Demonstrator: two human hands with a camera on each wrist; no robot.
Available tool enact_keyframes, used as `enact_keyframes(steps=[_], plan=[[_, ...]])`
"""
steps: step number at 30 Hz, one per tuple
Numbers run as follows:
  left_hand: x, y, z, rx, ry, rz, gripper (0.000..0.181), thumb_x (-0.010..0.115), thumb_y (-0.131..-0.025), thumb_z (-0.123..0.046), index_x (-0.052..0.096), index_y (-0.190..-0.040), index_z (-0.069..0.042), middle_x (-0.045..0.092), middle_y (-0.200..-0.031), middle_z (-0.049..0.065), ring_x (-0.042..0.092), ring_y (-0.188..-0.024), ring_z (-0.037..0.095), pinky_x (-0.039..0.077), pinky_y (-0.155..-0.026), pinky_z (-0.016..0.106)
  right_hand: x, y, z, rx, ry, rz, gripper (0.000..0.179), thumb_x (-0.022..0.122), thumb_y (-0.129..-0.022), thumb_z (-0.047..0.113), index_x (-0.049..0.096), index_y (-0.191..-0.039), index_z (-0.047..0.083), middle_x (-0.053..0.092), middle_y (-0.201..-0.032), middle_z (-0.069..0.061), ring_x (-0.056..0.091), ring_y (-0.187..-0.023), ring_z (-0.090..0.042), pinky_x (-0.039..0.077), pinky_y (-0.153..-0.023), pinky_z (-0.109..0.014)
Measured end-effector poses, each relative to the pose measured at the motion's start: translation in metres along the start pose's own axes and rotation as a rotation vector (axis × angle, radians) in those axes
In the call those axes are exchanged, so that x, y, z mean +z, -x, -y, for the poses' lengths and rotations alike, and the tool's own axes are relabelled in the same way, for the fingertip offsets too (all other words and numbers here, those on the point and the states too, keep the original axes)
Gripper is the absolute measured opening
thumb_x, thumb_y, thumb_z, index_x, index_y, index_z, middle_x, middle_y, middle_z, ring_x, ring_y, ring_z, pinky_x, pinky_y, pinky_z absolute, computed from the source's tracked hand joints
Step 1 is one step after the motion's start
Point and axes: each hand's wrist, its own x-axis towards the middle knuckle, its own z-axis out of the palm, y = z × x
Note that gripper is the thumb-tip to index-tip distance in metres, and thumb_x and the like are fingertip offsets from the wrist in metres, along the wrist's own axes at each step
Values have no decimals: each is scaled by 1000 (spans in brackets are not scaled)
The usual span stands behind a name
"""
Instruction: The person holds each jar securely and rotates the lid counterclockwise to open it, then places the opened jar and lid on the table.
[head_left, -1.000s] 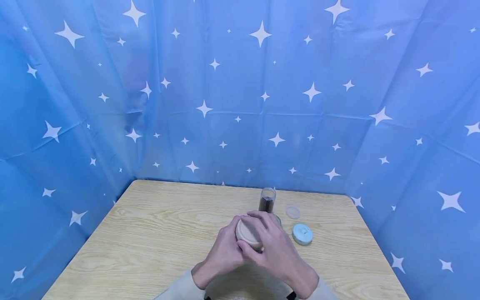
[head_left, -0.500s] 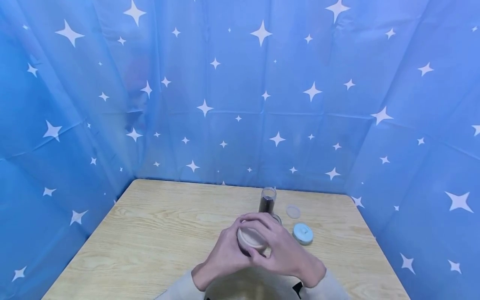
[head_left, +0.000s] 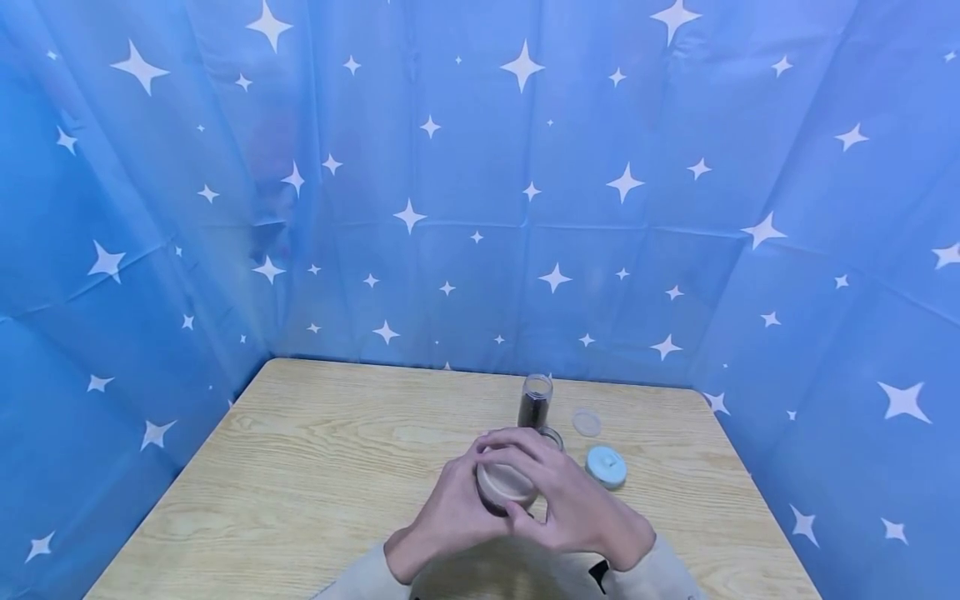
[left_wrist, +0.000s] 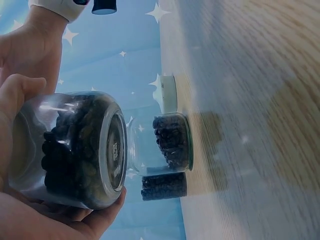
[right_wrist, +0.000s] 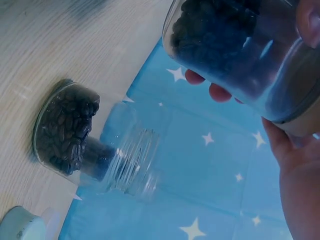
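Observation:
A glass jar point(left_wrist: 75, 150) part filled with dark beans is held up over the table, its base showing in the left wrist view. My left hand point(head_left: 453, 504) grips the jar's body, with fingers wrapped beneath and thumb along the side. On top sits a pale beige lid point(head_left: 504, 485), and my right hand point(head_left: 566, 500) curls around its edge with fingers and thumb. Just beyond stands a second glass jar point(right_wrist: 65, 130), lidless with a threaded neck, also partly full of dark beans. The hands hide most of it in the head view.
Behind the hands is a tall clear cylinder point(head_left: 534, 408) with dark contents. A light blue lid point(head_left: 606, 467) and a thin clear disc point(head_left: 587, 422) lie to the right on the wooden table point(head_left: 337, 442). A starry blue curtain point(head_left: 480, 167) surrounds the table's far edges.
The held jar has shifted slightly toward me and right, with more of its side showing under the lid. My right hand and wrist have swung a little to the right.

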Motion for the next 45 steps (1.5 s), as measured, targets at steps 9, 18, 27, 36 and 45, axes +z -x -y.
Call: enact_keyframes(steps=[9,18,27,36,45], plan=[[0,0,3,41,-4,-3,94,101,-86,-34,52,-166,-24,82,-131,-1,78,-109,5,66,-93,28,-1,2,0,-5,27,8,57,73,-102,25,66,-158,21,67,-163,-5,64,-153,-27,61,-117,-53],[0,0,2,14,1,-1,88,101,-84,-25,56,-159,-23,81,-128,1,79,-108,9,66,-89,28,1,3,9,145,87,-60,59,80,-104,34,67,-160,20,63,-168,-6,67,-148,-27,67,-108,-49],[-1,-1,2,33,-43,-48,77,103,-83,-20,62,-148,-17,82,-126,0,80,-109,13,67,-92,30,13,1,30,376,265,-143,65,86,-102,52,68,-158,25,69,-159,-5,71,-142,-29,65,-106,-54],[-2,-1,1,31,-43,-41,75,102,-83,-17,62,-146,-16,82,-129,2,81,-113,17,68,-95,32,20,2,41,398,362,-192,66,87,-100,53,69,-156,24,72,-152,-10,73,-135,-30,66,-98,-55],[-2,-2,1,60,-60,-50,76,98,-82,-12,62,-148,-14,83,-126,4,81,-109,15,68,-92,30,22,1,41,377,329,-199,63,89,-100,46,71,-153,17,72,-150,-8,71,-133,-27,66,-99,-45]])
